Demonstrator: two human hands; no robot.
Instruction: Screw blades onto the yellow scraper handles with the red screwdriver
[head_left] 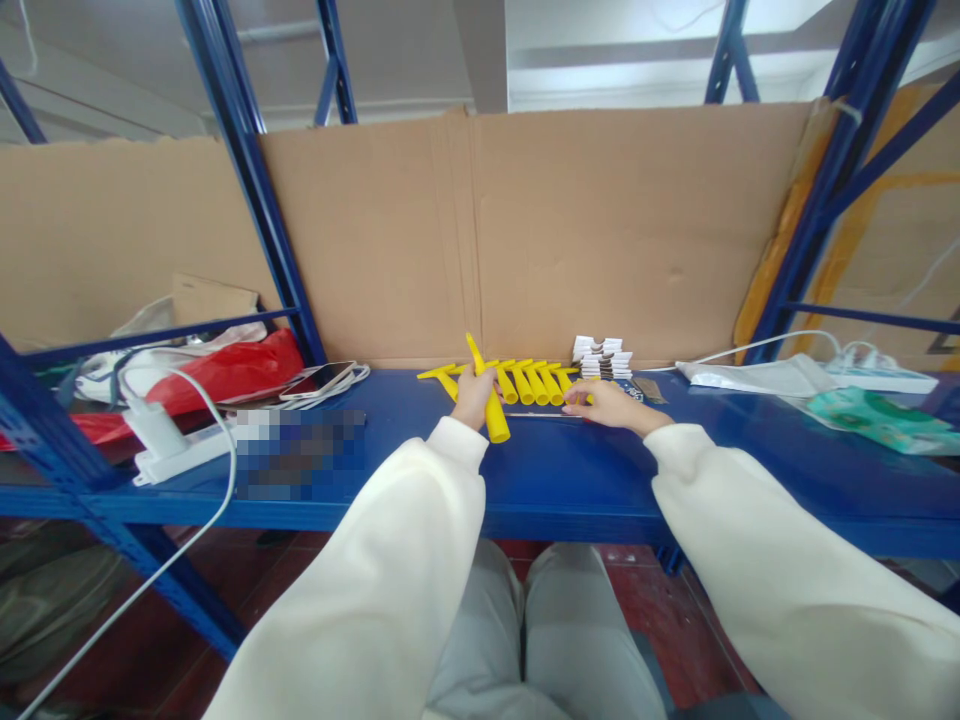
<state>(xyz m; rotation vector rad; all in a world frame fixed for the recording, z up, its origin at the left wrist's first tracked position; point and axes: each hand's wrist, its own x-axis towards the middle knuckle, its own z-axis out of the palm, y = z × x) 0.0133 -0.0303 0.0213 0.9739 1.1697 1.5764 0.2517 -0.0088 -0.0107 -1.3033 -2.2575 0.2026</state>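
My left hand point(473, 396) is wrapped round a yellow tapered piece point(496, 418), its wide round end toward me and its narrow tip pointing up and away. Several similar yellow pieces point(539, 385) lie side by side in a row behind and between my hands. My right hand point(606, 404) is at the right end of that row, fingers bent together; whatever is between them is too small to make out. A thin strip point(541, 415) lies on the blue shelf in front of the row. Behind my right hand is a stack of white cards point(602, 357).
The blue shelf point(570, 480) has a cardboard back panel point(615, 230). At left are a red bag point(240, 370), a white power strip point(184, 452), a cable and a phone point(324, 378). At right lie a white pouch point(765, 374) and a green packet point(881, 418).
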